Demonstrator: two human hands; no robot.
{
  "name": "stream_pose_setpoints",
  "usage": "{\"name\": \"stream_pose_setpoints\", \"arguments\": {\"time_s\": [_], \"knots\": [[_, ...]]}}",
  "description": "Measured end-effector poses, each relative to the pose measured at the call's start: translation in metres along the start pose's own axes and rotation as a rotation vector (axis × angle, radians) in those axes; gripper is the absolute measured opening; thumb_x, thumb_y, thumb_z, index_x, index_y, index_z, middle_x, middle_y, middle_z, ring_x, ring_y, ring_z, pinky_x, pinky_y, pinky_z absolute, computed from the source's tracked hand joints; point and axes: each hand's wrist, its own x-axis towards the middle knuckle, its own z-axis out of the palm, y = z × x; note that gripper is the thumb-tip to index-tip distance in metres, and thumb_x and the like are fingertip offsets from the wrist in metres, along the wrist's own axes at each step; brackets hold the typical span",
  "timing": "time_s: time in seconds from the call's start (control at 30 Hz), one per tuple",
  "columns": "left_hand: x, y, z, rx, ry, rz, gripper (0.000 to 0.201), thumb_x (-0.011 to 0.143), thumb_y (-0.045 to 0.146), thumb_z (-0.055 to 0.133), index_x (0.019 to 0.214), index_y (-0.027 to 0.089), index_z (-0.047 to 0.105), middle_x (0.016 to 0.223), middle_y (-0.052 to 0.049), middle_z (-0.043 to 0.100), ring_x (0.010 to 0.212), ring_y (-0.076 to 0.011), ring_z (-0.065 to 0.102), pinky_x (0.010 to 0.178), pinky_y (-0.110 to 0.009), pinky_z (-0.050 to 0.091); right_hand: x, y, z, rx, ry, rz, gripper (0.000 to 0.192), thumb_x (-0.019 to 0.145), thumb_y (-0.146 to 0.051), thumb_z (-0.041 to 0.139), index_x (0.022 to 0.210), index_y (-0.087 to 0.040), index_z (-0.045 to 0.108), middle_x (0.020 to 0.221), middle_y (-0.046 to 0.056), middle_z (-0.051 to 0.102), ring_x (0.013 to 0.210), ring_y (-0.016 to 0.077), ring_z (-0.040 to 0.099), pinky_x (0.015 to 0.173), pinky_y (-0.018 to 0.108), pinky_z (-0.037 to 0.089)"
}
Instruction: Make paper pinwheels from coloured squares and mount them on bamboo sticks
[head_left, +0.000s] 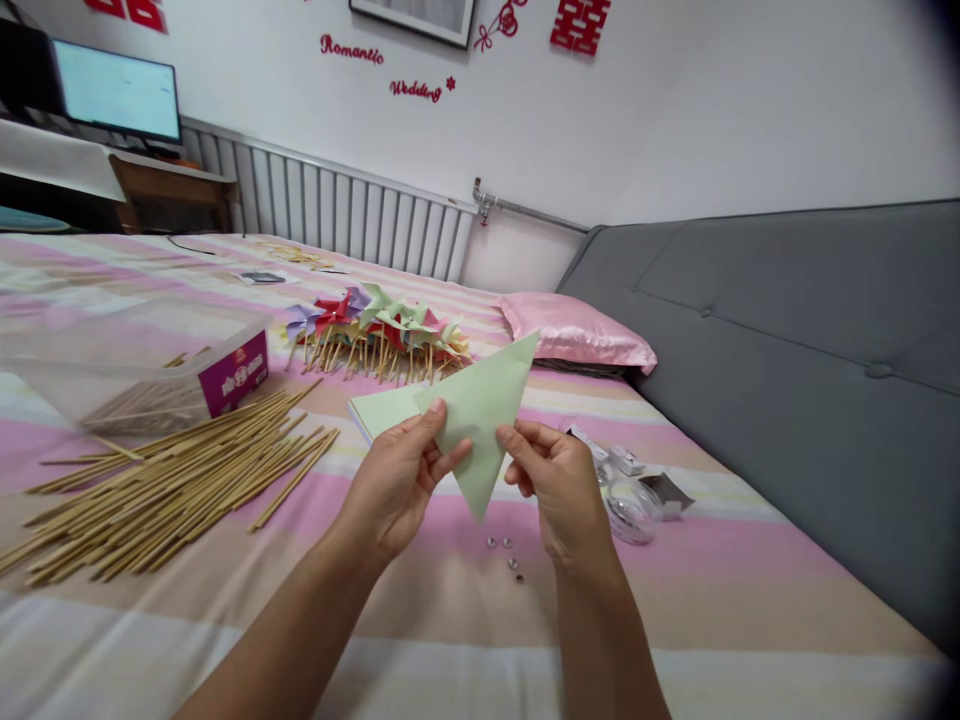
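Observation:
A pale green paper folded into a triangle (484,410) is held up over the striped bed (420,620). My left hand (397,485) pinches its left edge between thumb and fingers. My right hand (555,480) grips its right edge with the fingertips. Beneath the triangle more pale green sheets (379,410) lie flat on the bed. A few small metal pins (506,555) rest on the bedding just below my hands.
A pile of wooden sticks (165,490) lies at the left beside a clear plastic box (142,365). Finished paper pinwheels (375,335) are heaped further back. A pink pillow (577,335), small clear containers (630,500) and the grey headboard (787,330) are at the right.

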Motion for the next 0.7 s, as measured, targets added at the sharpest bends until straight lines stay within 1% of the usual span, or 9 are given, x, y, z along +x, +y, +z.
{"name": "stream_pose_setpoints", "arguments": {"time_s": [0.13,0.2,0.3,0.37,0.43,0.5,0.53,0.6,0.7], "knots": [[-0.002,0.000,0.001,0.010,0.003,-0.007,0.008,0.080,0.021,0.062,0.079,0.014,0.067,0.080,0.000,0.067,0.070,-0.0073,0.062,0.068,-0.019,0.058,0.001,0.001,-0.001,0.006,0.014,0.013,0.028,0.061,-0.040,0.077,0.071,-0.014,0.071,0.041,-0.004,0.052,0.038,0.0067,0.038,0.041,0.021,0.023],[-0.001,0.000,0.001,0.037,-0.006,-0.008,0.010,0.078,0.023,0.064,0.076,0.014,0.067,0.073,0.001,0.065,0.062,-0.0054,0.059,0.058,-0.014,0.054,0.002,0.002,-0.003,-0.011,0.009,-0.002,0.028,0.062,-0.041,0.076,0.071,-0.015,0.071,0.041,-0.003,0.052,0.038,0.0070,0.039,0.041,0.021,0.024],[0.001,0.000,-0.003,0.151,-0.043,0.001,0.016,0.073,0.030,0.069,0.070,0.014,0.067,0.060,0.003,0.059,0.049,-0.0029,0.048,0.037,-0.011,0.034,0.003,0.001,-0.008,-0.064,0.013,-0.029,0.030,0.063,-0.043,0.074,0.070,-0.014,0.071,0.040,-0.003,0.051,0.038,0.0078,0.040,0.040,0.021,0.025],[0.003,0.003,-0.006,0.283,-0.039,0.035,0.020,0.070,0.034,0.071,0.069,0.014,0.068,0.061,0.001,0.062,0.049,-0.0035,0.047,0.036,-0.013,0.027,0.004,0.000,-0.012,-0.103,0.013,-0.042,0.030,0.064,-0.044,0.073,0.070,-0.014,0.070,0.040,-0.004,0.050,0.038,0.0080,0.040,0.039,0.021,0.027],[0.004,0.008,-0.010,0.414,-0.016,0.089,0.024,0.066,0.036,0.073,0.079,0.016,0.072,0.072,-0.002,0.069,0.057,-0.0068,0.054,0.043,-0.015,0.033,0.003,-0.002,-0.014,-0.155,-0.044,-0.048,0.029,0.064,-0.042,0.073,0.069,-0.014,0.070,0.044,-0.003,0.051,0.039,0.0081,0.042,0.040,0.021,0.031],[0.003,0.014,-0.013,0.509,-0.016,0.131,0.036,0.061,0.035,0.076,0.093,0.018,0.072,0.085,-0.006,0.072,0.068,-0.0127,0.061,0.055,-0.019,0.041,0.002,-0.003,-0.016,-0.224,-0.150,-0.044,0.025,0.066,-0.039,0.072,0.066,-0.014,0.069,0.051,-0.001,0.056,0.041,0.0080,0.045,0.042,0.022,0.034],[0.003,0.018,-0.014,0.555,-0.032,0.135,0.041,0.059,0.034,0.078,0.096,0.018,0.072,0.088,-0.007,0.073,0.071,-0.0157,0.063,0.059,-0.021,0.044,0.000,-0.004,-0.016,-0.264,-0.205,-0.044,0.023,0.067,-0.037,0.071,0.064,-0.014,0.068,0.054,-0.001,0.057,0.042,0.0082,0.046,0.043,0.022,0.036],[0.000,0.023,-0.016,0.669,-0.092,0.105,0.038,0.054,0.030,0.080,0.089,0.016,0.074,0.084,-0.007,0.073,0.070,-0.0186,0.064,0.059,-0.023,0.045,-0.003,-0.005,-0.014,-0.338,-0.296,-0.057,0.020,0.069,-0.033,0.068,0.060,-0.015,0.067,0.054,-0.001,0.056,0.044,0.0089,0.047,0.044,0.022,0.037],[-0.001,0.027,-0.020,0.774,-0.185,-0.012,0.024,0.053,0.027,0.080,0.071,0.014,0.073,0.068,-0.006,0.071,0.059,-0.0167,0.062,0.051,-0.021,0.042,-0.008,-0.006,-0.011,-0.399,-0.392,-0.085,0.017,0.073,-0.029,0.063,0.063,-0.016,0.069,0.054,-0.001,0.056,0.048,0.0102,0.047,0.046,0.022,0.036]]}}
